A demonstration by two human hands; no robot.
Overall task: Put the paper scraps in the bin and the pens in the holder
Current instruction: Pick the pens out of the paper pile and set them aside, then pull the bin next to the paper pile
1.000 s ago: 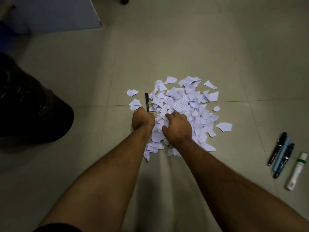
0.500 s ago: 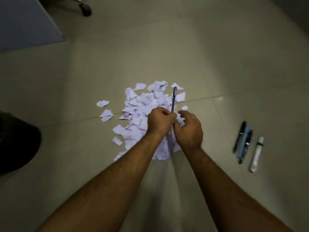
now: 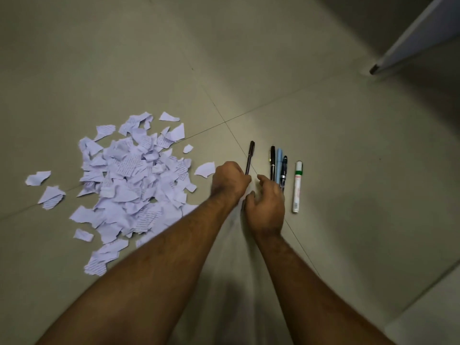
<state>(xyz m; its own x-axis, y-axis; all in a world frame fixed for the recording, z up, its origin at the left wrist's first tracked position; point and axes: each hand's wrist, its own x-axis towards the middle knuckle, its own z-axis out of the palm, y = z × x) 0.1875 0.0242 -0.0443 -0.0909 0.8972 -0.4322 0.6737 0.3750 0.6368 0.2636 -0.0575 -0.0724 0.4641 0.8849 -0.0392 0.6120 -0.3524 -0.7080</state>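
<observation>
Head view: left hand (image 3: 230, 179) grips a black pen (image 3: 250, 158) upright, right hand (image 3: 267, 205) loosely curled and holding nothing beside the floor pens (image 3: 278, 165) (scraps (image 3: 134, 180) lie piled left), and that one-ended grip could let it slip.

The left hand (image 3: 230, 179) hides the lower end of the dark pen (image 3: 250, 158) it grips, and the right hand (image 3: 266, 204) covers the near ends of the three pens (image 3: 278, 165) lying side by side on the floor (image 3: 323, 145). The print on the paper scraps (image 3: 129, 180) and the white marker (image 3: 297, 186) is way too small to read. Top right, a pale panel (image 3: 418, 33) gets cut off by the frame edge, and both forearms run out the bottom.
</observation>
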